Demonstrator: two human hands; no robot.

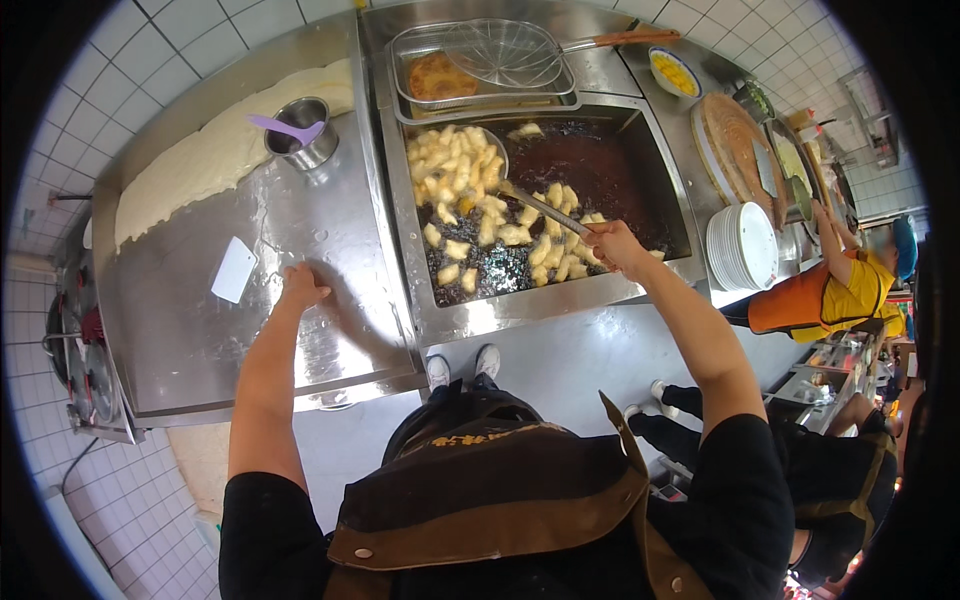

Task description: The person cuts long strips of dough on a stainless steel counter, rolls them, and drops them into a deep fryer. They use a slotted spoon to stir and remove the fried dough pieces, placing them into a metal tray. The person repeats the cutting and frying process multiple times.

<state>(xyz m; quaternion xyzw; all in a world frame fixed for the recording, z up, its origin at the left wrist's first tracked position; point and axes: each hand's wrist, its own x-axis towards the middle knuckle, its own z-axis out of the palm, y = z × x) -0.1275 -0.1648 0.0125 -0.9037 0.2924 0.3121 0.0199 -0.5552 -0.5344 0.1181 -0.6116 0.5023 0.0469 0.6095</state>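
Note:
My right hand (619, 251) grips the long metal handle of a round skimmer (551, 211). The skimmer's bowl is at the fryer's left side, heaped with pale golden fried dough pieces (454, 161). More dough pieces (555, 247) float in the dark oil of the steel deep fryer (495, 319). To the left, my left hand (304, 285) rests on a steel worktable (187, 352), fingers apart and holding nothing. A white dough scraper (235, 270) lies just left of it. Farther back stands a steel pot (307, 150) with a purple spatula (289, 129) across it.
A sheet of dough (217, 161) stretches along the table's back edge. Behind the fryer, a wire strainer (506, 56) lies over a rack tray (487, 112) holding a browned round cake (441, 77). Stacked plates (742, 246) and a round chopping board (731, 142) stand right, near co-workers (817, 292).

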